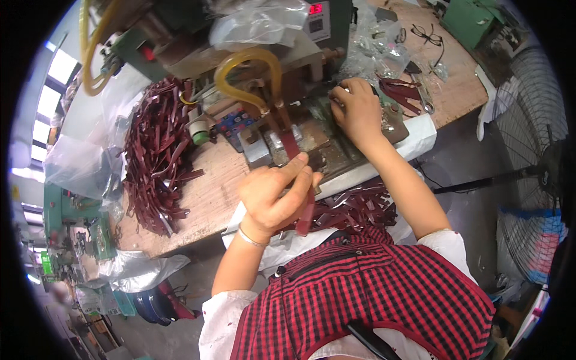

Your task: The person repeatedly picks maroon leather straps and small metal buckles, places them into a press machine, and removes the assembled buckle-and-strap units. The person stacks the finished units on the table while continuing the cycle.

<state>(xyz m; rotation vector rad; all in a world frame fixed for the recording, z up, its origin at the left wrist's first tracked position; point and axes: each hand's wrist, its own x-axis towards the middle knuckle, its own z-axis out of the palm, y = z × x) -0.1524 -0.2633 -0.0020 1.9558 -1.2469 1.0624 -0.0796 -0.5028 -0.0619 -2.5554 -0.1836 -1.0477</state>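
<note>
My left hand (pixel 273 195) pinches a flat dark red strip (pixel 305 217) between thumb and fingers. The strip's far end (pixel 289 144) lies on the metal bed of a green press machine (pixel 327 60), below a looped yellow hose (pixel 246 54). One tail of the strip hangs down past my palm. At the right side of the machine bed, my right hand (pixel 359 114) is curled with its fingers bent; whatever lies under them is hidden.
A big heap of dark red strips (pixel 159 156) covers the table's left part. More strips (pixel 354 207) lie at my lap, and a few (pixel 401 93) sit at right near tweezers (pixel 426 99). Glasses (pixel 427 35) and plastic bags (pixel 378 48) lie behind. A fan (pixel 534 162) stands right.
</note>
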